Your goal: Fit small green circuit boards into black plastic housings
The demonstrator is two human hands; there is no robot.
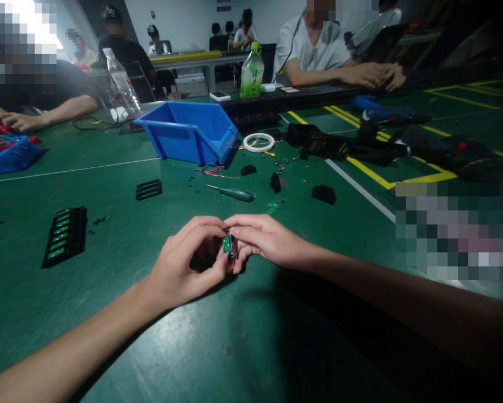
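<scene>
Left hand [176, 263] and right hand [272, 239], both curled narrow, together grip a small green-faced part [228, 243] directly between them, over the green tabletop [159, 352] and on the near side of the green-handled screwdriver [236, 194].

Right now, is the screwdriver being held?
No, the screwdriver lies on the table; left hand and right hand hold a small green part.
</scene>
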